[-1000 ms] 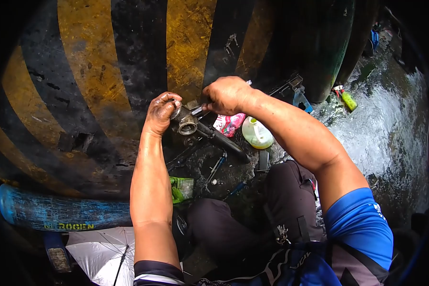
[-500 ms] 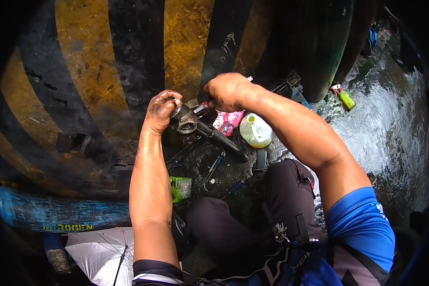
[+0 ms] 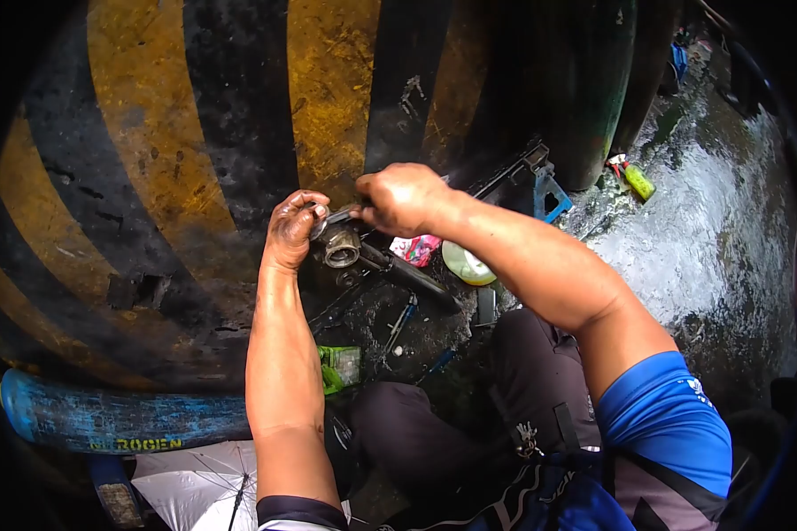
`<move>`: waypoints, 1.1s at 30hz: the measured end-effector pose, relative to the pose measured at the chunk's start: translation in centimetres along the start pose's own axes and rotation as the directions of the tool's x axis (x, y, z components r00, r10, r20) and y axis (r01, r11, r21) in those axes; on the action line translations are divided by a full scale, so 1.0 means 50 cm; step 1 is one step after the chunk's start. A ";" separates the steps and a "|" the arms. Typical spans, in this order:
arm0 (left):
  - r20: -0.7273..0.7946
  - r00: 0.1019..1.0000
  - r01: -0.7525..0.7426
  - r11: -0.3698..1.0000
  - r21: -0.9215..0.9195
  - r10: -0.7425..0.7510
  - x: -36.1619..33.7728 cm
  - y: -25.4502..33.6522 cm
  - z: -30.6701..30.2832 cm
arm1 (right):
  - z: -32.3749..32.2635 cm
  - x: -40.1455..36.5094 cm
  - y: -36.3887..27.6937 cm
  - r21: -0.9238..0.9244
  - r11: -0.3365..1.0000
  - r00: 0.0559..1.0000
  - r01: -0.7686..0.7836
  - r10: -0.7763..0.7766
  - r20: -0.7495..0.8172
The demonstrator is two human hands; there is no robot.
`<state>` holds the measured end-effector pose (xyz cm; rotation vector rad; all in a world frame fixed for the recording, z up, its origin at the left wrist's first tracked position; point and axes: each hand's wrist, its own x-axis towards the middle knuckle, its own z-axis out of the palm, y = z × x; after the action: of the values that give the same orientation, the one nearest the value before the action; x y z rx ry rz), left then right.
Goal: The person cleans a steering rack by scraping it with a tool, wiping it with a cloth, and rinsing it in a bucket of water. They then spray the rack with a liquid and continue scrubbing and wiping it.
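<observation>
My left hand (image 3: 294, 232) is closed on one end of a dirty metal fitting (image 3: 341, 250), whose round open bore faces up toward me. My right hand (image 3: 406, 200) is closed around a thin grey tool (image 3: 344, 215), its tip lying against the top of the fitting. Most of that tool is hidden by the fingers, so its exact kind does not show. A dark tube (image 3: 416, 281) stretches from beside the fitting toward the lower right. Just beyond it lie a pink and white packet (image 3: 413, 249) and a jug of yellowish liquid (image 3: 466, 264), partly covered by my right forearm.
A large black-and-yellow striped surface (image 3: 328, 97) rises in front. A blue cylinder marked NITROGEN (image 3: 133, 411) lies at left, near a silver umbrella (image 3: 195, 487). Toward the right are a blue bracket (image 3: 551, 196) and a yellow-green spray bottle (image 3: 638, 181) on wet floor. A green packet (image 3: 338, 367) lies near my knee.
My right hand has moved left and slightly down, bringing the thin tool across the fitting's top near my left fingers. My right forearm now covers more of the jug.
</observation>
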<state>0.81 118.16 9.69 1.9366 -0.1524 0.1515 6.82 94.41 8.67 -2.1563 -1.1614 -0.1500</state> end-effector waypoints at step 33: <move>-0.042 0.975 -0.202 0.951 0.233 0.217 -0.008 -0.017 -0.006 | 0.180 -0.108 0.151 0.389 0.838 0.923 -0.382 0.320 0.215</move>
<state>0.57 118.77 8.97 2.1376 -0.3081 0.3898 7.61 93.29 -4.19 -1.9599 -0.7576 0.3957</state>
